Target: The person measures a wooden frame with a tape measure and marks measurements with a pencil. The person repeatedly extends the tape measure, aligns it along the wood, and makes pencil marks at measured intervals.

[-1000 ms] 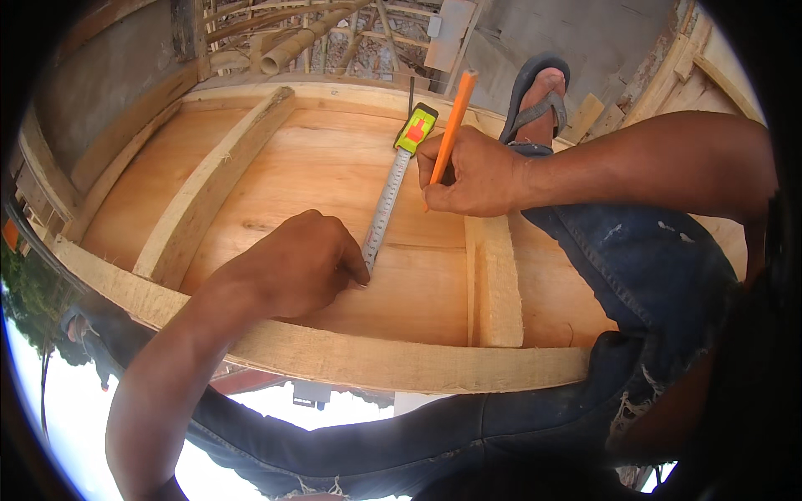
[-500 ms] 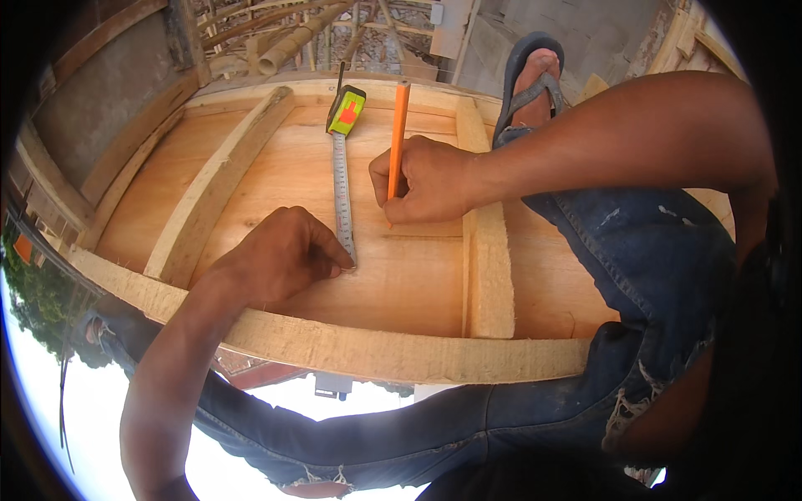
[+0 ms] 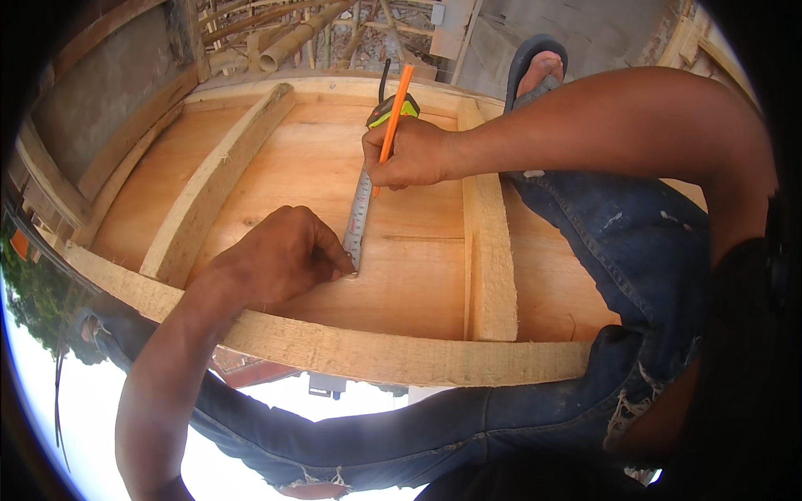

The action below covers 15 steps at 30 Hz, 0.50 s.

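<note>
A tape measure lies with its blade pulled out across a plywood panel. My left hand pinches the blade's near end between thumb and fingers. My right hand grips an orange carpenter's pencil, its tip down beside the blade's right edge. The yellow-green and black tape case sits just beyond my right hand, partly hidden by it. A thin pencil-like line runs across the panel to the right of the blade.
Wooden battens cross the panel on the left, and another batten on the right. A frame rail borders the near side. My jeans-clad leg and sandalled foot are at the right. Bamboo poles lie beyond the far edge.
The tape case has swung to the right, so the blade now slants. My right hand has moved up and left with the pencil, over the blade. My left hand stays at the blade's end.
</note>
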Motion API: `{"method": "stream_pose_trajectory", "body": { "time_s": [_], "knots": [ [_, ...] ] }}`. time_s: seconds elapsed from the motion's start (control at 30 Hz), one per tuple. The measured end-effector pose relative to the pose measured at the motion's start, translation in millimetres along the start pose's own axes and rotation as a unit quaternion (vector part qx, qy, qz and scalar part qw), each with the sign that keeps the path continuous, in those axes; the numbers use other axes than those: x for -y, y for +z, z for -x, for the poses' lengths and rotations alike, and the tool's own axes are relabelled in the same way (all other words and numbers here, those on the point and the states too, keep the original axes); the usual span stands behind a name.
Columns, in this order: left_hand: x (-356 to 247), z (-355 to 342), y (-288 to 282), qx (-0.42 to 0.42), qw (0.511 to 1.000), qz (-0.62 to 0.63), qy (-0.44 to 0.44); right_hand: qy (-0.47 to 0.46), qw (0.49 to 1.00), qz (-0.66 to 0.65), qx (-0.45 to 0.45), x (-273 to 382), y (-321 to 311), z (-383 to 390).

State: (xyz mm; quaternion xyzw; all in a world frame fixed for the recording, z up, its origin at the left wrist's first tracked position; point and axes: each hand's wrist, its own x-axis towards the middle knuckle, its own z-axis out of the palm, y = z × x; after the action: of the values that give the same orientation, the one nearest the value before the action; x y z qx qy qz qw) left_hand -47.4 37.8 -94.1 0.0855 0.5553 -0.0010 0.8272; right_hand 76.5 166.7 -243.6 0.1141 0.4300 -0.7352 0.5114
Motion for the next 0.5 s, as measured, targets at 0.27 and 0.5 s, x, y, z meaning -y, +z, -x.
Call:
{"method": "stream_pose_trajectory", "body": {
  "time_s": [0.27, 0.5],
  "knots": [
    [0.2, -1.9, -2.3, 0.017, 1.000, 0.000, -0.008, 0.060, 0.998, -0.022, -0.009, -1.7, 9.6, -13.2],
    [-4.9, -1.5, -3.5, 0.022, 0.999, -0.003, -0.039, 0.045, 0.998, 0.009, -0.030, -8.2, 16.2, -14.3]
  ]
}}
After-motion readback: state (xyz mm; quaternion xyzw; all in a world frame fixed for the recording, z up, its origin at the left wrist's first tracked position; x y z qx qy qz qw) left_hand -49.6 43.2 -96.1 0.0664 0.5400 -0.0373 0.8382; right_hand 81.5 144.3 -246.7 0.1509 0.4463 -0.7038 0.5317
